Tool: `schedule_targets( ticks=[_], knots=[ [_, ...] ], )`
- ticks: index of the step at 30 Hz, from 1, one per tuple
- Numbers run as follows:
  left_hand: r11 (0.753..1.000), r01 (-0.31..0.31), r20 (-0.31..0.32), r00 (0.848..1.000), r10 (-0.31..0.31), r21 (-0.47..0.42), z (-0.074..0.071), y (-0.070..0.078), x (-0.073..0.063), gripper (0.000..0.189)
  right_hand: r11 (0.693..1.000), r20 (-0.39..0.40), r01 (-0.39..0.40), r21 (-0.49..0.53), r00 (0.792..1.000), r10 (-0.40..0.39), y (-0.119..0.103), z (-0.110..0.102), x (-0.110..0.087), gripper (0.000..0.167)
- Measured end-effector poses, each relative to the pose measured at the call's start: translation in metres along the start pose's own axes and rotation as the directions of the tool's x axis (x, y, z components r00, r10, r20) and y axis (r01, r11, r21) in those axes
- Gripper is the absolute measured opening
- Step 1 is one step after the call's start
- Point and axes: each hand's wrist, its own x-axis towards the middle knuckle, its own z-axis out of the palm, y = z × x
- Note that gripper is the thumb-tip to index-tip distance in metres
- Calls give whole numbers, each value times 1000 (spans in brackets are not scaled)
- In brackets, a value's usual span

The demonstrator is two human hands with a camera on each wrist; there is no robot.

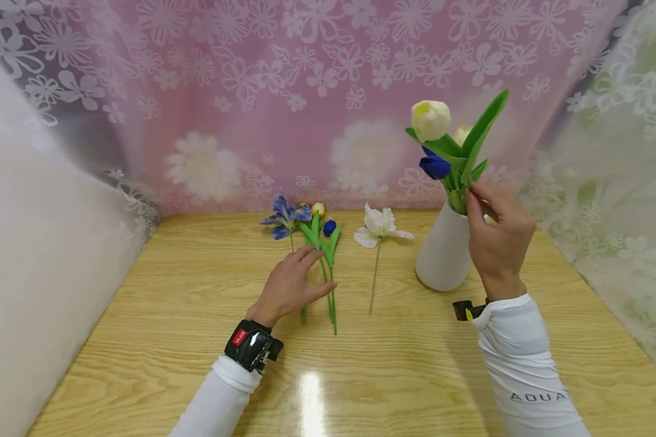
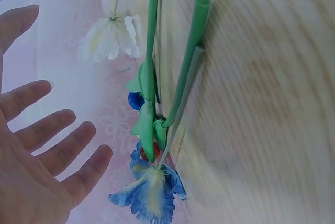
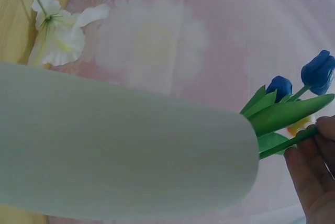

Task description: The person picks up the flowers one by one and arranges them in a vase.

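At the right of the head view, a white vase point(image 1: 441, 255) stands upright with artificial tulips in its mouth. A cream tulip point(image 1: 430, 121) and a blue tulip point(image 1: 435, 167) show among green leaves. My right hand point(image 1: 502, 237) pinches a green tulip stem point(image 3: 282, 147) just above the rim. My left hand point(image 1: 291, 286), fingers spread, hovers over several tulips point(image 1: 330, 255) lying on the table. The left wrist view shows nothing in that palm. Beside those tulips lies a blue iris point(image 1: 285, 217), its stem partly hidden by the left hand.
Between the lying tulips and the vase, a white iris-like flower point(image 1: 379, 224) lies on the wooden table point(image 1: 158, 340). Floral curtains point(image 1: 284, 121) hang behind the table's back edge and at its right. A pale surface point(image 1: 44, 243) rises along the left.
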Motion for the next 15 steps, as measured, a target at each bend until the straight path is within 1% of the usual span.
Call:
schedule_targets(
  ticks=[3,5,6,8,10,12,13,15],
  knots=[
    [1000,-4,2,1000,4,-5,2,1,1,67,998,-6,-41,-45,999,40,7,-2,-2,18],
    [1000,-12,1,1000,12,-9,3,2,2,67,991,-3,-75,-108,997,75,10,-4,-3,19],
    [1000,-18,-1,1000,18,-13,3,2,2,67,984,-7,-105,-144,994,105,11,-5,-3,19],
    [1000,-24,-2,1000,24,-17,4,3,3,67,962,-3,-176,-211,984,180,14,-7,-3,22],
    [1000,-24,1,1000,24,-16,6,3,4,67,934,17,-238,-265,968,252,16,-9,-3,26],
    [1000,-21,7,1000,21,-16,7,3,4,67,912,31,-292,-286,949,314,19,-11,-4,30],
    [1000,-19,9,1000,19,-14,8,3,4,67,908,38,-309,-283,942,333,20,-12,-5,31],
    [1000,-16,10,1000,16,-10,10,3,3,67,907,40,-325,-267,937,348,23,-14,-7,31]
  ],
)
